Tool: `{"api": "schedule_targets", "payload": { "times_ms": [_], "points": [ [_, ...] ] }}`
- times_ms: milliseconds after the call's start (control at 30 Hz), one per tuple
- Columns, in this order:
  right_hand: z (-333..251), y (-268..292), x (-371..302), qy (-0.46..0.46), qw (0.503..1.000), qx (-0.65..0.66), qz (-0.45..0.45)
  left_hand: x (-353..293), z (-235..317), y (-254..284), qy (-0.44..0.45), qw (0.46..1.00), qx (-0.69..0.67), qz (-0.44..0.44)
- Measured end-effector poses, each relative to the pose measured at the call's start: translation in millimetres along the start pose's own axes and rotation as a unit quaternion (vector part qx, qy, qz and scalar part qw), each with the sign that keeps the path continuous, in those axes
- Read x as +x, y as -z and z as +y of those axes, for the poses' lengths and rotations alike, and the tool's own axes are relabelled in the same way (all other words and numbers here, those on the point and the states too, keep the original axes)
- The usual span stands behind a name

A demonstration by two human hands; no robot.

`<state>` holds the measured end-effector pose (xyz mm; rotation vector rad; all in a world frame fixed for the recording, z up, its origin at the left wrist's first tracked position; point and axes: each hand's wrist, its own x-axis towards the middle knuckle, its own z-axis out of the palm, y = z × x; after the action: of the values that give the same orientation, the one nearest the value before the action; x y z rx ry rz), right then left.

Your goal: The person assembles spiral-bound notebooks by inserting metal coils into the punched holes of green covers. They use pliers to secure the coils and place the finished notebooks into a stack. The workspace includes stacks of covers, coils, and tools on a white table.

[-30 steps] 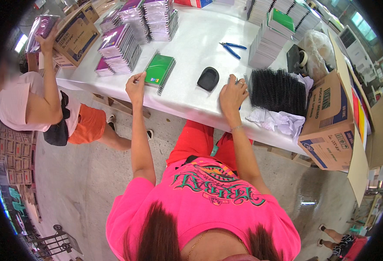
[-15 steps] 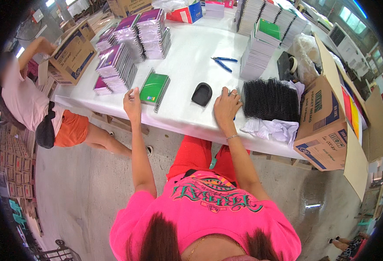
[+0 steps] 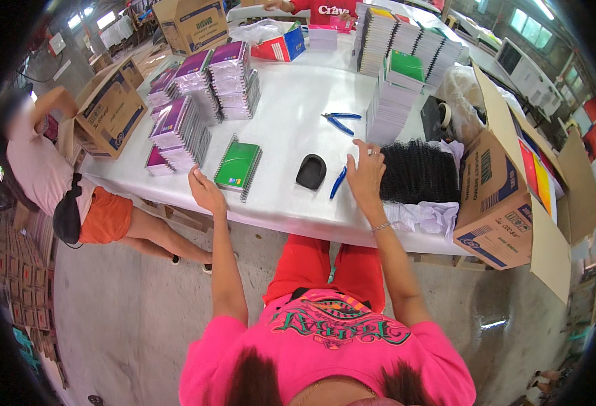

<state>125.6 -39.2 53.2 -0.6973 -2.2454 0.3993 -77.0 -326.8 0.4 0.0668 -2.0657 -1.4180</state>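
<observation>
Past the table's near edge, my left hand is open, its fingers extended beside a green-covered spiral notebook; nothing shows in it. My right hand is open too, fingers apart, at the left edge of a dense bundle of black spiral binding coils. Just left of that hand lies a blue plier handle, its head not clearly seen. A rounded black object rests between the notebook and the handle. Farther back are blue-handled pliers with spread handles.
Stacks of purple notebooks stand left. Tall piles of white-paged notebooks rise at right, one topped in green. An open carton overhangs the right edge. A co-worker stands left by another carton; a red-shirted person is at the far side.
My right hand has lifted off the blue plier handle, which now shows on the table. My left hand has shifted slightly, and the view has tilted, showing more of the far side.
</observation>
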Motion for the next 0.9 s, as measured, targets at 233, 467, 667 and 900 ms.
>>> {"api": "schedule_targets", "payload": {
  "times_ms": [233, 467, 667, 900],
  "points": [
    [-2, 2, -2, 0.106, 0.951, 0.165, -0.238, 2, 1, -1, -0.033, 0.999, 0.033, 0.008],
    [-21, -24, -43, 0.188, 0.955, 0.068, -0.218, 3, 6, 1, -0.009, 0.999, 0.042, -0.013],
    [-18, -15, -36, 0.194, 0.955, 0.086, -0.208, 2, 5, 2, -0.005, 0.999, 0.037, -0.013],
    [-12, 66, 66, 0.142, 0.976, 0.131, 0.102, 2, -1, 0, 0.02, 0.999, 0.032, -0.013]
  ]
}}
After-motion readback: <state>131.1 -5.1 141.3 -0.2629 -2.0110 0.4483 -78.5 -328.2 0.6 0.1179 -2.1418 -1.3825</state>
